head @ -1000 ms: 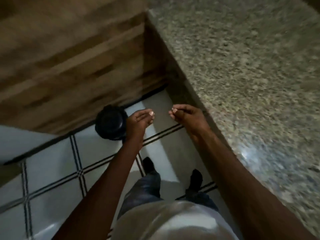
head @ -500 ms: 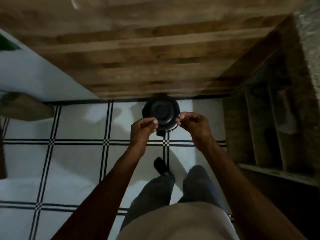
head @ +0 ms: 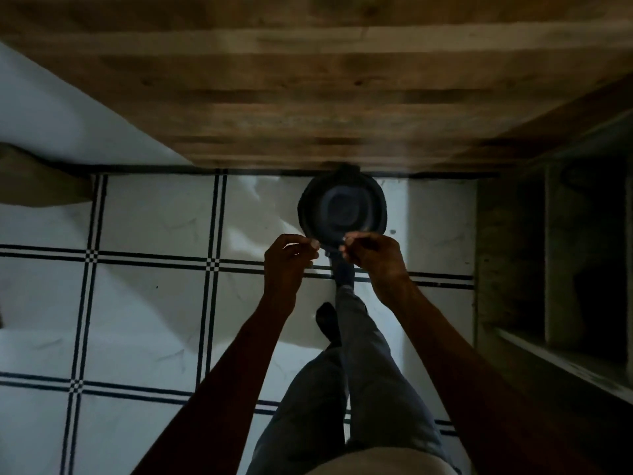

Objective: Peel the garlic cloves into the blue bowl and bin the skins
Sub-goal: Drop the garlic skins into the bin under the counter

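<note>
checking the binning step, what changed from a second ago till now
The person turned from the granite counter to face the black bin. Both hands, left hand and right hand, moved over its near rim, and a foot reached its pedal. Fingertips stayed pinched; nothing visibly dropped.

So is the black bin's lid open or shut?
Shut, it seems: the bin shows only its dark round lid from above, no opening. A foot reaches its base.

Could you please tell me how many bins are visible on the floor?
1: the black bin stands on the tiled floor against the wooden cabinet, just beyond both hands.
</note>
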Action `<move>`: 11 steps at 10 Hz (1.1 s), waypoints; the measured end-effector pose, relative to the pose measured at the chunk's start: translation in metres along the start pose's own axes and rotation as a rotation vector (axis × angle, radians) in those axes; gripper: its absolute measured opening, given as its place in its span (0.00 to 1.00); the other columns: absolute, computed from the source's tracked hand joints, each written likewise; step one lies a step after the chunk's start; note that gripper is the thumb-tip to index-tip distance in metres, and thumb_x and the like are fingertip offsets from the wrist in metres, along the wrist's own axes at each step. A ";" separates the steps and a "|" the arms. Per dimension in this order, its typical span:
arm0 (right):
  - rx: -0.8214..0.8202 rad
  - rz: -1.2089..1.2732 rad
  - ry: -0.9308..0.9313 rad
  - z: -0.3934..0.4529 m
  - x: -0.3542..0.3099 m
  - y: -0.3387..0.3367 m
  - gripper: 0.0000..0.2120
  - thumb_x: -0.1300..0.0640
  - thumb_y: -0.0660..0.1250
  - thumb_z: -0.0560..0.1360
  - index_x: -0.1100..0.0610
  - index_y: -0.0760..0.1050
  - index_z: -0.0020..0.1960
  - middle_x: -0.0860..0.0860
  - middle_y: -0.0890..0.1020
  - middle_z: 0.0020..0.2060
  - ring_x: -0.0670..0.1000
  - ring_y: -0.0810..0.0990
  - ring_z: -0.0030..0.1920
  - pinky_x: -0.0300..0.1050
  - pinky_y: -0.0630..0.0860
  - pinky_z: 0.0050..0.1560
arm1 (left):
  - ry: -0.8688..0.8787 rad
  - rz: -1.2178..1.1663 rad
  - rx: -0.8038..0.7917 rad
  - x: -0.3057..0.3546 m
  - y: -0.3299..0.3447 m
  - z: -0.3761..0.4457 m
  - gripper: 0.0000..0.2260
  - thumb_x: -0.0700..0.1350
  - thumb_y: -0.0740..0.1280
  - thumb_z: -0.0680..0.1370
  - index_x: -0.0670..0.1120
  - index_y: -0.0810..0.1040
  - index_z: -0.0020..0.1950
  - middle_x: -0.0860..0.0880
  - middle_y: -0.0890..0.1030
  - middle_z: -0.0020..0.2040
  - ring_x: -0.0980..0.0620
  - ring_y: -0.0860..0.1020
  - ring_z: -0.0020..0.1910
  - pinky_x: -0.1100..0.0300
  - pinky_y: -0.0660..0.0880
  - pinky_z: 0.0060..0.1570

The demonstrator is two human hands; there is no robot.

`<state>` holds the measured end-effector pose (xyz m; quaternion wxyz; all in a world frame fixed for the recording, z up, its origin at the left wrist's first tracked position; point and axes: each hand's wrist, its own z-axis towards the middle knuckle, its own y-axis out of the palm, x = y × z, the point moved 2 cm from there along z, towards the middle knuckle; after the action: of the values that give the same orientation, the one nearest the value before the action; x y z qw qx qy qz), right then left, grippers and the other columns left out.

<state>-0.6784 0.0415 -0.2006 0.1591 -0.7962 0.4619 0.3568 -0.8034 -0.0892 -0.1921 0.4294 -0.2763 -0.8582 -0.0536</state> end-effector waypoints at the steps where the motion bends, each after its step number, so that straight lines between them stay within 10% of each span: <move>1: -0.037 0.016 -0.001 0.029 0.016 0.011 0.11 0.69 0.68 0.80 0.73 0.79 0.61 0.57 0.84 0.41 0.44 0.85 0.36 0.34 0.81 0.40 | -0.037 0.021 0.006 -0.026 0.000 0.032 0.09 0.37 0.76 0.77 0.35 0.83 0.54 0.41 0.86 0.44 0.55 0.84 0.38 0.65 0.78 0.40; 5: -0.014 0.201 0.056 0.151 0.106 0.012 0.16 0.56 0.78 0.66 0.63 0.83 0.50 0.52 0.87 0.39 0.49 0.86 0.40 0.41 0.84 0.46 | -0.233 -0.134 0.031 -0.119 0.034 0.158 0.08 0.32 0.72 0.78 0.44 0.86 0.43 0.44 0.86 0.39 0.47 0.82 0.41 0.57 0.80 0.46; 9: 0.093 -0.008 0.369 0.300 0.161 0.015 0.11 0.70 0.71 0.78 0.59 0.78 0.40 0.47 0.84 0.28 0.45 0.84 0.30 0.44 0.84 0.40 | -0.381 0.223 -0.140 -0.196 0.073 0.327 0.20 0.32 0.69 0.80 0.32 0.73 0.71 0.41 0.83 0.57 0.46 0.84 0.53 0.62 0.82 0.43; 11: 0.148 -0.164 0.146 0.311 0.152 0.024 0.05 0.69 0.72 0.79 0.62 0.83 0.45 0.48 0.86 0.35 0.48 0.85 0.35 0.51 0.82 0.42 | -0.430 0.132 -0.087 -0.180 0.078 0.326 0.12 0.34 0.64 0.83 0.31 0.77 0.64 0.35 0.83 0.56 0.46 0.86 0.41 0.58 0.83 0.37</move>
<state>-0.7811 0.1158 -0.5230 0.2118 -0.8414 0.4306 0.2485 -0.9070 0.0067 -0.5456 0.2268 -0.3551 -0.9069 -0.0023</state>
